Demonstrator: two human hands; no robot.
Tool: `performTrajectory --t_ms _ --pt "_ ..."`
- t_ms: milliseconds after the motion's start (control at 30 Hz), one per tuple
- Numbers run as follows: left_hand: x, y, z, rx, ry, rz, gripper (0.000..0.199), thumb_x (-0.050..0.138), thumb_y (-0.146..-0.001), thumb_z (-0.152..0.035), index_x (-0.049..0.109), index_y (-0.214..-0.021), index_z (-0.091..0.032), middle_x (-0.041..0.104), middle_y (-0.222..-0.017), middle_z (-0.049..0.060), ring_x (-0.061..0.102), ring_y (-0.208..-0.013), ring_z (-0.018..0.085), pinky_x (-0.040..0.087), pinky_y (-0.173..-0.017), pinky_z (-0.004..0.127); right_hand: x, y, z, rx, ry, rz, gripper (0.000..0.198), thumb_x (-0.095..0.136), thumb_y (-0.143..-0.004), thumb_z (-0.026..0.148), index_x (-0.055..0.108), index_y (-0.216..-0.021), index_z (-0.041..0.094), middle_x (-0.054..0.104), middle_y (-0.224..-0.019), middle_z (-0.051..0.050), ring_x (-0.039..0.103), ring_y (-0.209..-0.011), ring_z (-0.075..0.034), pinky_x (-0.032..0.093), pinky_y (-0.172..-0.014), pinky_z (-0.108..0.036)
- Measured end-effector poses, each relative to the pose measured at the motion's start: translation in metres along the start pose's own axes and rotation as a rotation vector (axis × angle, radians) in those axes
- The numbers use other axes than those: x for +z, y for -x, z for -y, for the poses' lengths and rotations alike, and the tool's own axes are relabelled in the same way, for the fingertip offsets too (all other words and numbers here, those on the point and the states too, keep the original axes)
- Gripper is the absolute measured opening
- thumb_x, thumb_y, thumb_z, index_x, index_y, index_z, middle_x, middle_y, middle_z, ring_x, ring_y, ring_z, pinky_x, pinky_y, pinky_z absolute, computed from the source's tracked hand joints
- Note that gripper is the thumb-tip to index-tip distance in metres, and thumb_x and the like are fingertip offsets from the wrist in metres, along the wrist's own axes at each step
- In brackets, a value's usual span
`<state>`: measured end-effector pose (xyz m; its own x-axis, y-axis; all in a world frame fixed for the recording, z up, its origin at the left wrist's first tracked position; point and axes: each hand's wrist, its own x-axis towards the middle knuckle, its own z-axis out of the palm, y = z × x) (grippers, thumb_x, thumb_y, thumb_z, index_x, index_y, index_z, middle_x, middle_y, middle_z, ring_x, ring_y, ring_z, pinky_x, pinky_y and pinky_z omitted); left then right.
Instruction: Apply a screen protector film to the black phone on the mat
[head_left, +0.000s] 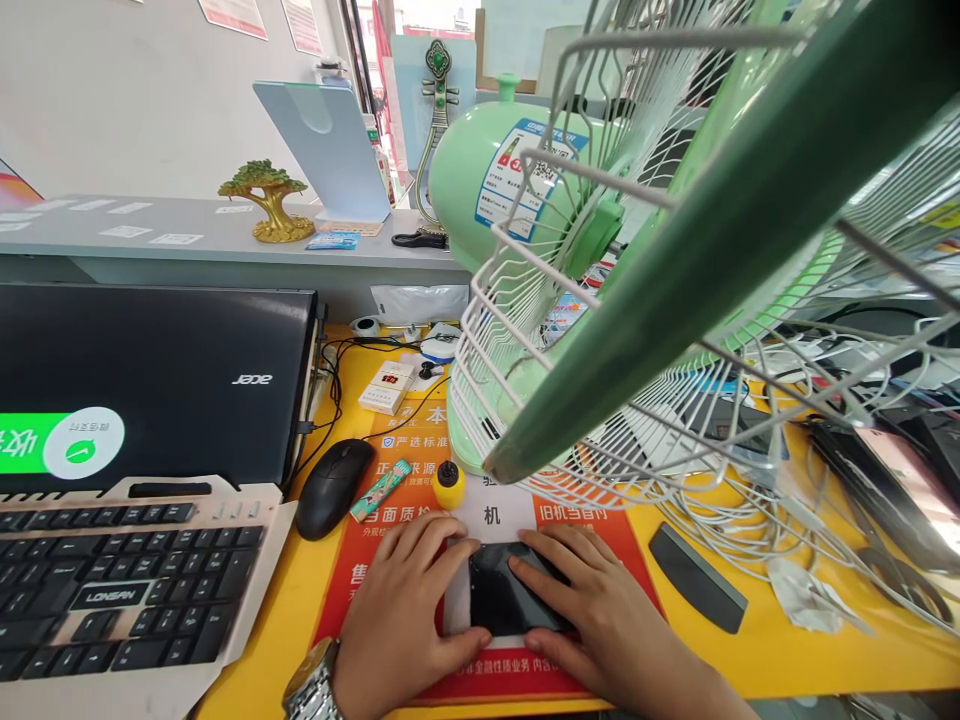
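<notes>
A black smartphone [495,598] lies sideways on the printed red and orange mat [420,685], its screen dark and glossy. My left hand [409,605], with a metal watch [313,684] at the wrist, grips the phone's left end between thumb and forefinger. At the other end, my right hand [600,605] has its thumb on the near edge and its fingers over the far edge and screen, covering that end. Just beyond my left fingers are a small yellow bottle with a black top [448,486] and a green patterned stick-like packet [381,491].
A green fan [502,180] with a wire cage leans over the desk. Left are a keyboard [105,590], laptop [150,370] and black mouse [335,487]. Right are tangled white cables [720,525] and a dark grey bar [697,577]. A cigarette box [387,386] lies behind.
</notes>
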<state>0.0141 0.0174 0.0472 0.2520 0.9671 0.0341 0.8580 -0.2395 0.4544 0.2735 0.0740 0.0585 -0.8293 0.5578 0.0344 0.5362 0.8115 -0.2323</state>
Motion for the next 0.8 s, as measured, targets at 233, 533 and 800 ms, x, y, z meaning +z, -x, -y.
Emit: performTrajectory --t_ms 233,533,800 --pt "0.0013 -0.0013 0.0007 0.018 -0.015 -0.012 0.068 0.086 -0.067 -0.047 0.058 -0.126 -0.033 0.061 -0.132 0.002 0.053 -0.125 0.033 0.041 -0.105 0.053 -0.0009 -0.0011 0.0027 0.002 0.005 -0.027 0.05 0.065 -0.092 0.037 0.056 -0.141 0.028 0.056 -0.147 -0.006 0.056 -0.126 -0.031 0.051 -0.103 -0.053" --pt "0.0032 -0.0022 0.0018 0.049 -0.043 -0.039 0.065 0.085 -0.068 -0.05 0.058 -0.124 -0.031 0.062 -0.132 0.002 0.053 -0.126 0.033 0.04 -0.104 0.053 0.0024 -0.0003 0.008 0.012 0.043 -0.129 0.05 0.071 -0.088 0.036 0.06 -0.136 0.026 0.06 -0.141 -0.008 0.059 -0.12 -0.032 0.052 -0.1 -0.053" --pt "0.0021 -0.0022 0.0031 0.065 -0.054 -0.052 0.064 0.083 -0.069 -0.053 0.059 -0.124 -0.03 0.062 -0.132 0.003 0.053 -0.126 0.034 0.04 -0.103 0.052 -0.0021 -0.0017 0.0059 0.002 0.015 -0.161 0.048 0.07 -0.09 0.043 0.061 -0.135 0.029 0.063 -0.139 -0.005 0.061 -0.118 -0.03 0.053 -0.099 -0.05"
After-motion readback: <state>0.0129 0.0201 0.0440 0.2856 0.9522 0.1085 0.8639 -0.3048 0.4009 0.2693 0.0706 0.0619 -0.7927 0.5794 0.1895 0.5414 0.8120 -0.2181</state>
